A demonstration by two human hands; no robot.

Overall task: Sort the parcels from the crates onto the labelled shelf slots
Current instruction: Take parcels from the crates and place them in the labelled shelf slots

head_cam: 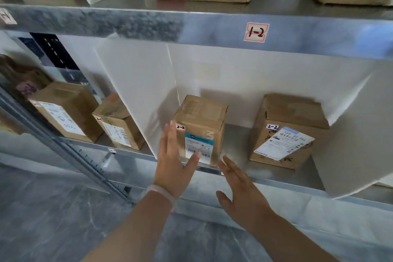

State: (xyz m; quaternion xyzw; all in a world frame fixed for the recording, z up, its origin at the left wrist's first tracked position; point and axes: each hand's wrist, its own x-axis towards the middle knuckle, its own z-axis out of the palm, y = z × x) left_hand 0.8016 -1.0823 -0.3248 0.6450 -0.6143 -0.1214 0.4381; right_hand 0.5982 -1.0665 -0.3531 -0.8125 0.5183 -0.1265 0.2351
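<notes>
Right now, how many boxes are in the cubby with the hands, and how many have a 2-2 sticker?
Brown boxes in that cubby: 2, the taller box by the left hand and the wider box.
Boxes with a 2-2 sticker: 2.
Total boxes: 2.

Metal shelf point(234, 140) — cardboard parcels point(200, 127)

A metal rack over a grey marbled floor

The steel shelving point(127, 21) has a dull, mottled sheen on its front beams, and a perforated upright point(85, 155) slants down at the left. White divider boards point(136, 91) stand between the bays, with a white back panel point(265, 74) far behind. The floor point(53, 219) near us is grey stone with pale veins under soft, even light.
</notes>
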